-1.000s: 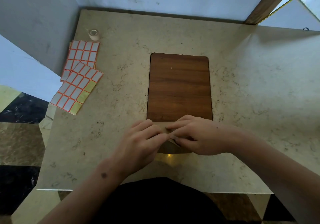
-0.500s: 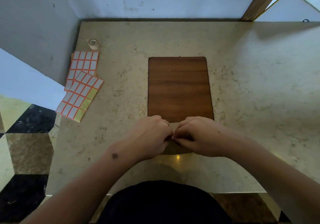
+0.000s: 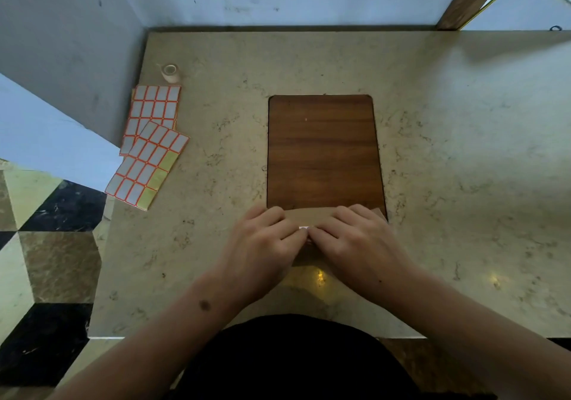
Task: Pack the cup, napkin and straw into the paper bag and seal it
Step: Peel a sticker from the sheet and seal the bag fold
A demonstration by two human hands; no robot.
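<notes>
A flat brown paper bag [image 3: 309,214] lies at the near end of the wooden board [image 3: 323,152], mostly covered by both hands. My left hand [image 3: 265,245] and my right hand [image 3: 352,239] rest on the bag with fingers stretched toward each other. Their fingertips meet on a small white sticker [image 3: 303,228] and press it down. No cup, napkin or straw shows anywhere in view.
Two sheets of orange-bordered white stickers [image 3: 151,146] lie at the table's left edge, with a small tape roll [image 3: 170,72] behind them. Walls stand close along the left and back of the beige stone table [image 3: 463,183].
Half a second ago the fingers of both hands were bunched together at the bag's fold. Now they lie flatter, and a white sticker shows between the fingertips.
</notes>
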